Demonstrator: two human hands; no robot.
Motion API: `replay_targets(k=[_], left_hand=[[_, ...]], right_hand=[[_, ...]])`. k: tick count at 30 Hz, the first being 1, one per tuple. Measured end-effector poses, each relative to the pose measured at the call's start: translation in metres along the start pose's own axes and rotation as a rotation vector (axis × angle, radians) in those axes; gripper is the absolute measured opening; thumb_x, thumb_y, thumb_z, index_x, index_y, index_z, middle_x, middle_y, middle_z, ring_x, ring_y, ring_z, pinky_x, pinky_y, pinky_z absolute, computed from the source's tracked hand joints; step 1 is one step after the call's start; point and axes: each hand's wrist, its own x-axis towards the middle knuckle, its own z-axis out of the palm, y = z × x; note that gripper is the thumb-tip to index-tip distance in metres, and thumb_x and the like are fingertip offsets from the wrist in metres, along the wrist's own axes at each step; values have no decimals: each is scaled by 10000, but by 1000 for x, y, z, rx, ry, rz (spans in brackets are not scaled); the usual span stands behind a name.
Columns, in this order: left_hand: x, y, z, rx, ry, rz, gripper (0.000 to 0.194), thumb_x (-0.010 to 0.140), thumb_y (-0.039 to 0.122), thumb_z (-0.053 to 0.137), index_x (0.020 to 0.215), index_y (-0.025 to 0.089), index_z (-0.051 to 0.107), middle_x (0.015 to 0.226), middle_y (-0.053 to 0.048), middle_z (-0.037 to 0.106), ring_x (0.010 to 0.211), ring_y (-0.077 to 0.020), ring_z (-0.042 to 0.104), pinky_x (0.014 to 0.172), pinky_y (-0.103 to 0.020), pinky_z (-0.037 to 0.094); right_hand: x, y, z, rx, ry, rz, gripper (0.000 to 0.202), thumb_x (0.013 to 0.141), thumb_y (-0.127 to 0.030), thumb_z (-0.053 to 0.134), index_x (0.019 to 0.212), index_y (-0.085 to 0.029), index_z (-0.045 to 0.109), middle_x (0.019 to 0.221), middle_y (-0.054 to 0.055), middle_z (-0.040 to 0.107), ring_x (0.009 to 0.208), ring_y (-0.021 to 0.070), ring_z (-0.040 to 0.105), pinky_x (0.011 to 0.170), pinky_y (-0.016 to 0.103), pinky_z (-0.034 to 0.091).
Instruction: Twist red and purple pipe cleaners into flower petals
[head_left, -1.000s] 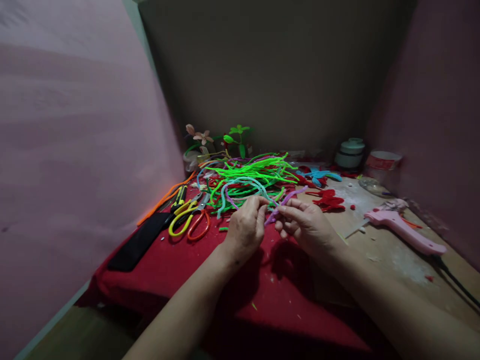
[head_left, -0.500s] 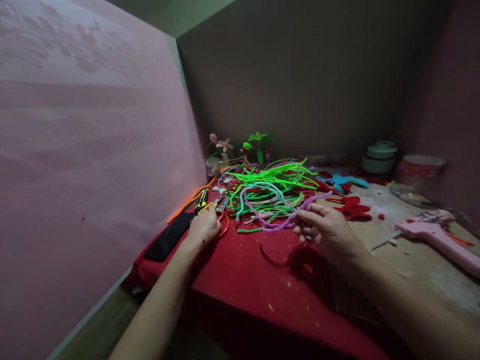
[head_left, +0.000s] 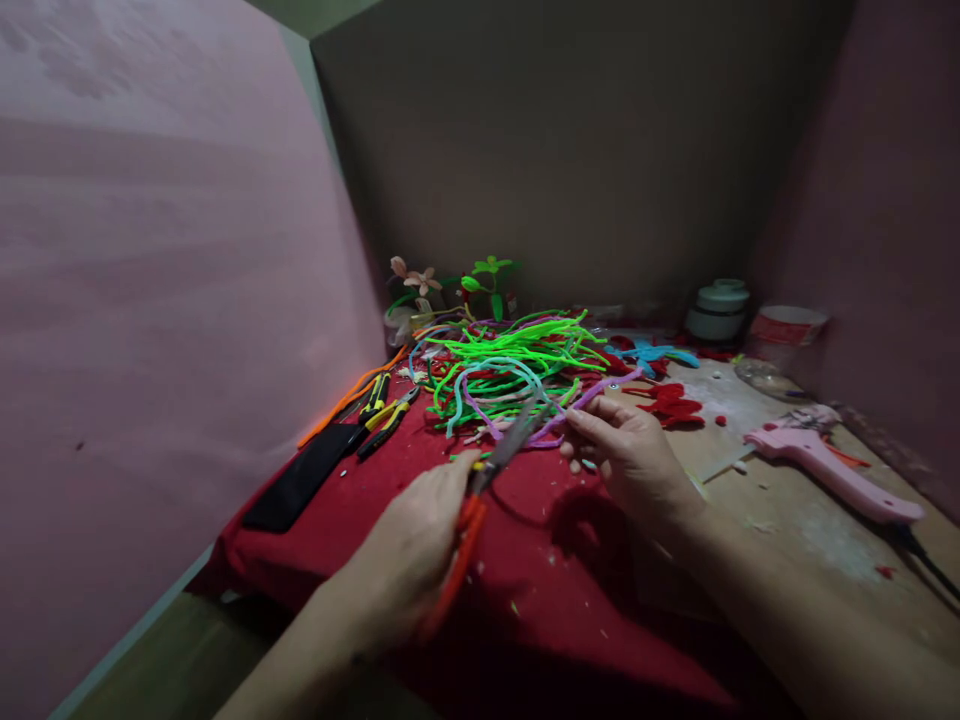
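Note:
My left hand point(head_left: 416, 530) is closed around a pair of scissors point(head_left: 514, 440) with orange handles, smeared by motion. Their blades point up and right, close to the fingertips of my right hand point(head_left: 630, 450). Those fingertips pinch the end of a light blue pipe cleaner point(head_left: 499, 366), which bends in an arch to the left. A purple pipe cleaner point(head_left: 607, 387) runs past the same fingers; whether it is also held I cannot tell. Behind them lies a heap of green pipe cleaners point(head_left: 525, 345) on the red cloth point(head_left: 540, 590).
To the left are pliers point(head_left: 390, 420) with yellow and black handles and a black phone point(head_left: 304, 480). A pink glue gun point(head_left: 832, 465) lies at right, near red fuzzy shapes point(head_left: 671, 405) and a blue one point(head_left: 652, 355). Pipe-cleaner flowers point(head_left: 491, 275) stand at the back.
My left hand has lifted the scissors from beside the pliers and brought them right, up to my right hand. The right hand still pinches the light blue pipe cleaner. The view has shifted slightly.

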Motion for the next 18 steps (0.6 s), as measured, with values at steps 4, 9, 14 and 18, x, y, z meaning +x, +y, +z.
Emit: replay_targets(k=[4, 9, 14, 18], left_hand=[[0, 6, 19, 139, -87, 64, 484, 795, 130, 382, 1275, 83, 353, 1182, -198, 534, 1065, -248, 531, 881, -426, 445], [4, 2, 33, 211, -106, 50, 525, 780, 94, 367, 1293, 4, 296, 1205, -239, 494, 1100, -277, 498, 883, -443, 448], [8, 9, 35, 241, -64, 68, 523, 759, 46, 343, 1278, -4, 310, 1140, -234, 531, 1081, -277, 512, 848, -442, 471], [10, 11, 35, 276, -48, 84, 516, 751, 35, 341, 1264, -14, 326, 1107, -233, 548, 1063, -282, 525, 817, -433, 491]], right_hand=[[-1, 0, 3, -54, 25, -135, 170, 714, -294, 653, 736, -138, 590, 598, -3, 590, 478, 98, 544, 390, 202, 445], [-2, 2, 5, -54, 39, -153, 151, 728, -281, 637, 746, -137, 592, 604, -1, 595, 492, 109, 558, 385, 207, 446], [-4, 0, 7, -64, 34, -154, 131, 733, -258, 626, 735, -131, 595, 572, -3, 595, 472, 103, 547, 395, 207, 444], [-5, 0, 7, -56, 19, -128, 121, 730, -245, 625, 721, -126, 606, 583, 11, 614, 468, 98, 539, 401, 204, 439]])
